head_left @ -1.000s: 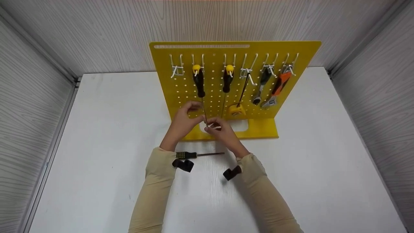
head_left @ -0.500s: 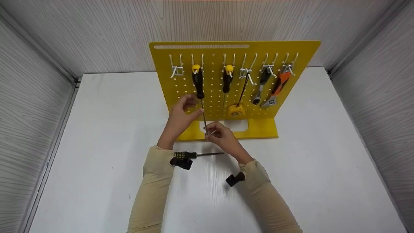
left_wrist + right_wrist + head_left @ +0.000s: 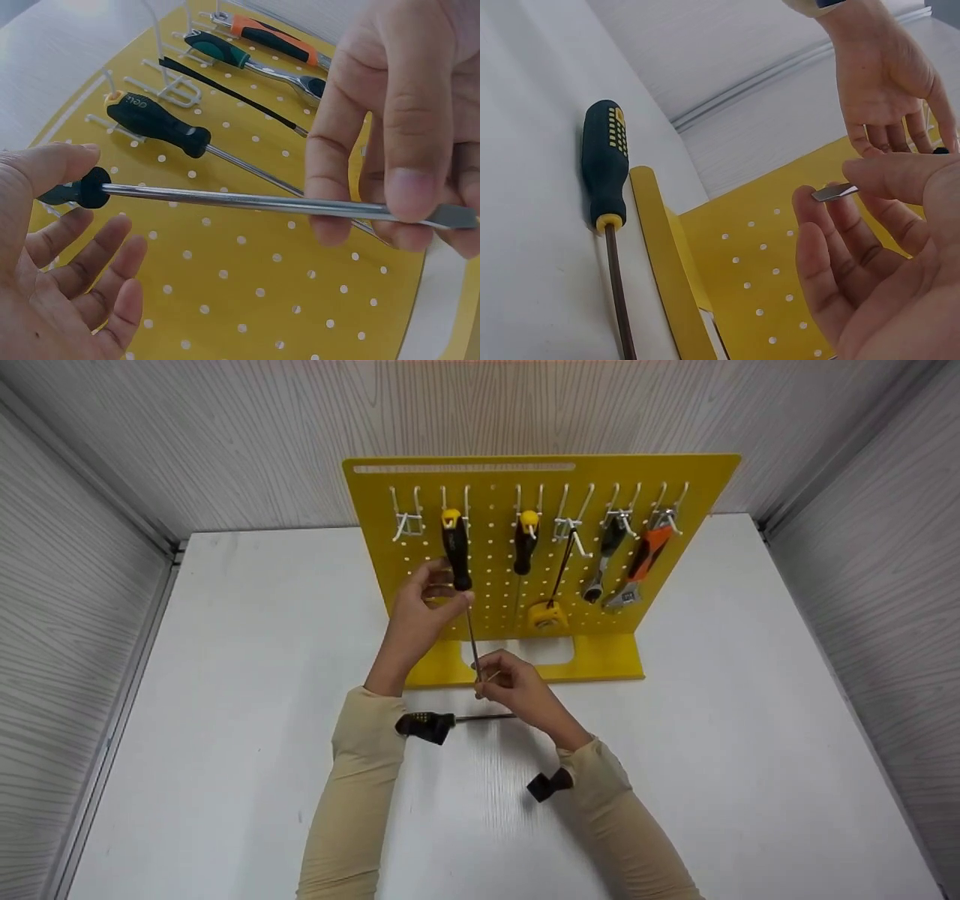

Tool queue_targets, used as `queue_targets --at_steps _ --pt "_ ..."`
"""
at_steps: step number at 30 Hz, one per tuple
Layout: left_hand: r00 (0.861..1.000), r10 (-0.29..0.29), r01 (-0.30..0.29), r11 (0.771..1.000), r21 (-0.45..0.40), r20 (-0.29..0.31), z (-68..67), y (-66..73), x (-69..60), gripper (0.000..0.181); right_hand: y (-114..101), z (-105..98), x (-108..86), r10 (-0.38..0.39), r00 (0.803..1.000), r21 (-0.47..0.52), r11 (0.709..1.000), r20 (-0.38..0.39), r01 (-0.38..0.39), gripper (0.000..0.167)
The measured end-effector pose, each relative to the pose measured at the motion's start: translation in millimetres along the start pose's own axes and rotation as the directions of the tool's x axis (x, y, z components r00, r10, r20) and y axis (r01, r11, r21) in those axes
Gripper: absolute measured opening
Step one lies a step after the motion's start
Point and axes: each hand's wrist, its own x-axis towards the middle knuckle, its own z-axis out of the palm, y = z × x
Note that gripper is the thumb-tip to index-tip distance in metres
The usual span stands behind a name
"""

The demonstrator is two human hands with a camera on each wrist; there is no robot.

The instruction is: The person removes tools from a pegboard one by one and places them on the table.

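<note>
A long flat-tip screwdriver [image 3: 456,551] with a black handle and yellow end slants out from the yellow pegboard [image 3: 491,607], its top at a white hook. My right hand [image 3: 517,686] pinches its shaft near the blade between thumb and fingers. Around the lower handle is my left hand [image 3: 420,615], thumb on one side and loosely bent fingers on the other. The left wrist view shows the handle [image 3: 71,193] between thumb and index finger, without a clear grip. On the table below lies another screwdriver [image 3: 606,165], its handle dotted yellow; my left wrist camera partly covers it from above.
Further right on the pegboard hang a second black screwdriver [image 3: 526,544], a yellow tape measure [image 3: 547,616], a green-handled ratchet wrench [image 3: 604,559] and an orange adjustable wrench [image 3: 646,562]. A bare white hook [image 3: 409,521] sits at the far left.
My left hand has risen along the shaft to the handle. My right hand has come down and nearer with the blade, so the screwdriver's lower end stands further out from the board.
</note>
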Motion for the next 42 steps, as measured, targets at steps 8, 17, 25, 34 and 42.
queue_targets --at_steps 8,17,25,34,42 --pt "1.0 0.014 -0.014 1.0 -0.015 -0.001 -0.7 4.4 0.8 0.052 -1.8 0.0 -5.6 -0.016 0.999 -0.013 1.0 0.03 0.017 0.027" --pt "0.999 0.017 -0.016 1.0 0.008 -0.033 0.5 9.9 2.3 0.046 -3.5 0.5 -8.8 -0.046 0.998 -0.021 0.999 0.034 0.047 0.027" --pt "0.999 0.012 -0.013 1.0 -0.007 -0.042 -0.1 11.6 0.7 0.045 -3.6 1.4 -8.7 -0.061 0.998 -0.036 0.997 0.035 0.062 0.028" --pt "0.998 0.033 -0.033 0.999 -0.012 -0.045 0.0 13.9 -4.6 0.046 -3.2 2.5 -12.6 -0.07 0.997 -0.011 0.997 0.035 0.07 0.027" --pt "0.997 0.052 -0.052 0.999 -0.007 -0.049 1.2 17.0 -11.6 0.046 -1.5 3.1 -17.2 -0.067 0.997 -0.021 0.997 0.035 0.068 0.025"
